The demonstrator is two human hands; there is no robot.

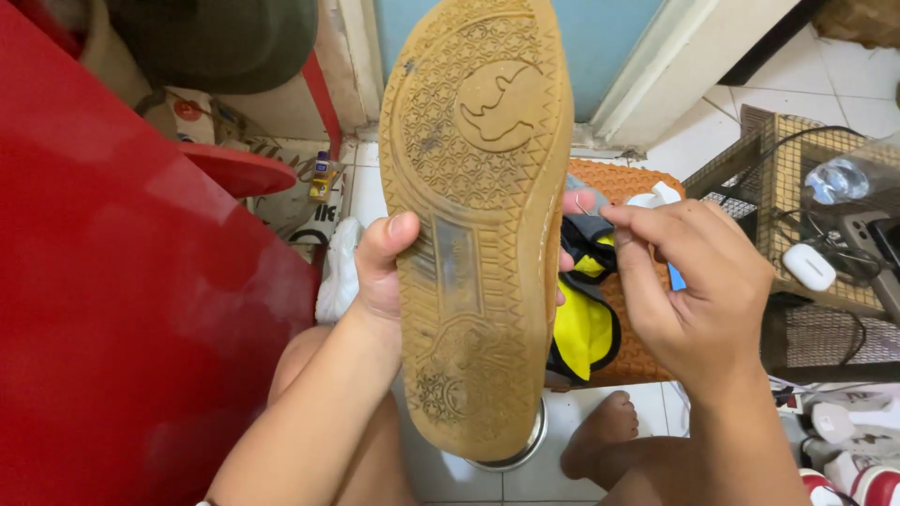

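My left hand [382, 267] grips a shoe [478, 225] held upright, its tan patterned rubber sole turned toward me. The thumb lies on the sole's left edge and fingertips show at the right edge. My right hand [698, 290] is at the shoe's right side, its fingers pinched on a small white wipe or cloth [653, 199] against the sole's edge. Behind the shoe a black and yellow item [586, 323] lies on an orange mat [630, 183].
A large red surface [122, 281] fills the left. A wire basket [806, 197] with cables, a white case and a bottle stands at the right. A metal bowl [525, 450] sits on the white tiled floor by my bare foot [600, 431]. White shoes [858, 440] lie at bottom right.
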